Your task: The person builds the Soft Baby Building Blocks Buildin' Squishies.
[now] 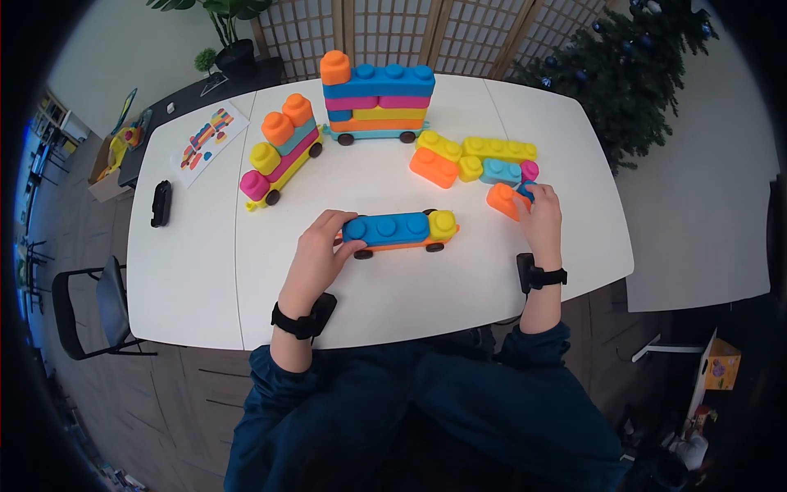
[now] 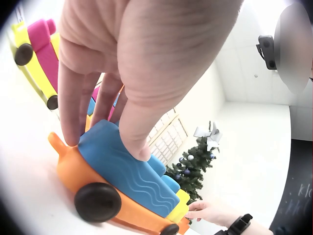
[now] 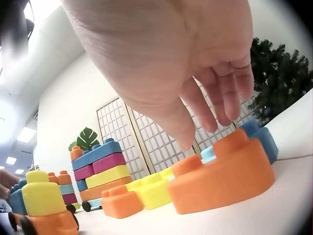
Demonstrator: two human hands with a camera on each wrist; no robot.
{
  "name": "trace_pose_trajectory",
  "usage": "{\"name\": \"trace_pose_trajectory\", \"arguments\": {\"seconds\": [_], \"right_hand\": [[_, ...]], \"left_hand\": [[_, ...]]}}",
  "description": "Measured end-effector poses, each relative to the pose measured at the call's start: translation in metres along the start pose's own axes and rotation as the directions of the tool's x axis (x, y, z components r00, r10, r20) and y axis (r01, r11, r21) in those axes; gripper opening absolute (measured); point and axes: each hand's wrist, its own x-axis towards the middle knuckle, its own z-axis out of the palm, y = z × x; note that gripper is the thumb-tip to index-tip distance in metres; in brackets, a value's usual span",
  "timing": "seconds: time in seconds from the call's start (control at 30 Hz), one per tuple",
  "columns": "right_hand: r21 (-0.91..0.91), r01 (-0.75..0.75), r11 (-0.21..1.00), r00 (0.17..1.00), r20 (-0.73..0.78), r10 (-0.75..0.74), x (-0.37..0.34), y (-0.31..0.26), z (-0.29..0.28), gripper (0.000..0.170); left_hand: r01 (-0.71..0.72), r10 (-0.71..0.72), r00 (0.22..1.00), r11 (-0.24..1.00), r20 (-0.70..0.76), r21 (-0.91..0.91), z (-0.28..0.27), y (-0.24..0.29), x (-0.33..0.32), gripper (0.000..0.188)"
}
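Observation:
My left hand point(image 1: 316, 256) point(image 2: 142, 58) grips the left end of the long blue block point(image 1: 398, 229) point(image 2: 129, 164), thumb on the near side and fingers on the far side. That block and a yellow block point(image 1: 443, 224) point(image 3: 43, 198) sit on an orange wheeled base point(image 1: 414, 245) point(image 2: 76, 171). Over on the right, my right hand point(image 1: 543, 225) point(image 3: 166, 54) is above an orange block point(image 1: 503, 202) point(image 3: 222, 176) and a small blue block point(image 1: 526, 191) point(image 3: 267, 143), its fingers extended downward; contact is not clear.
Behind stand a tall stacked car point(image 1: 379, 86) and a lower yellow-based car point(image 1: 287, 164). Loose yellow point(image 1: 500, 149), orange point(image 1: 434, 167), light blue point(image 1: 500, 171) and pink point(image 1: 529, 170) blocks lie at the back right. A picture sheet point(image 1: 211, 141) and black object point(image 1: 161, 203) are at left.

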Motion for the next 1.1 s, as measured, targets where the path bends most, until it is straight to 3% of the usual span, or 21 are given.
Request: {"name": "trace_pose_trajectory", "arguments": {"seconds": [0.07, 0.2, 0.27, 0.4, 0.47, 0.5, 0.57, 0.6, 0.67, 0.77, 0.93, 1.1], "right_hand": [[0.007, -0.21, 0.978, 0.966, 0.158, 0.206, -0.003, 0.01, 0.002, 0.029], [0.024, -0.26, 0.965, 0.946, 0.209, 0.249, -0.005, 0.011, 0.002, 0.027], [-0.037, -0.146, 0.989, 0.979, 0.14, 0.15, -0.005, 0.002, -0.004, 0.026], [0.019, -0.083, 0.996, 0.995, 0.055, 0.082, 0.005, -0.043, -0.015, 0.027], [0.227, 0.211, 0.951, 0.977, -0.085, -0.196, 0.008, -0.06, -0.008, 0.029], [0.227, 0.211, 0.951, 0.977, -0.085, -0.197, 0.008, -0.072, -0.006, 0.029], [0.537, 0.174, 0.826, 0.971, 0.044, -0.233, 0.007, -0.1, -0.003, 0.029], [0.537, 0.175, 0.825, 0.971, 0.044, -0.234, 0.006, -0.112, -0.003, 0.029], [0.576, 0.062, 0.815, 0.945, 0.23, -0.234, 0.004, -0.134, -0.003, 0.03], [0.618, 0.185, 0.764, 0.92, 0.165, -0.356, 0.004, -0.157, 0.006, 0.031], [0.603, 0.235, 0.763, 0.89, 0.182, -0.418, 0.002, -0.172, 0.019, 0.032], [0.604, 0.29, 0.742, 0.879, 0.138, -0.457, 0.003, -0.174, 0.019, 0.03]], "left_hand": [[-0.001, 0.001, 1.0, 1.0, 0.003, -0.003, 0.0, 0.0, 0.0, 0.04], [-0.012, 0.012, 1.0, 1.0, -0.012, -0.002, 0.0, 0.001, 0.0, 0.042], [-0.036, 0.037, 0.999, 0.999, -0.025, 0.026, -0.001, 0.001, 0.0, 0.042], [-0.069, 0.072, 0.996, 0.997, -0.059, 0.038, -0.003, 0.001, 0.0, 0.039], [-0.07, 0.072, 0.996, 0.997, -0.05, 0.039, -0.003, -0.001, 0.0, 0.037], [-0.065, 0.066, 0.997, 0.998, -0.047, 0.023, -0.003, -0.001, 0.0, 0.036], [-0.059, 0.059, 0.997, 0.998, -0.043, 0.009, -0.003, -0.002, -0.001, 0.035], [-0.06, 0.06, 0.997, 0.998, -0.041, 0.003, -0.003, -0.002, -0.001, 0.035], [-0.061, 0.06, 0.997, 0.998, -0.04, -0.003, -0.003, -0.002, -0.001, 0.034], [-0.038, 0.037, 0.999, 0.999, -0.022, -0.027, -0.004, 0.002, -0.001, 0.039], [0.023, -0.029, 0.999, 0.99, -0.037, -0.141, -0.001, -0.007, -0.003, 0.06], [0.053, -0.062, 0.997, 0.979, -0.038, -0.198, -0.006, 0.002, -0.005, 0.064]]}}
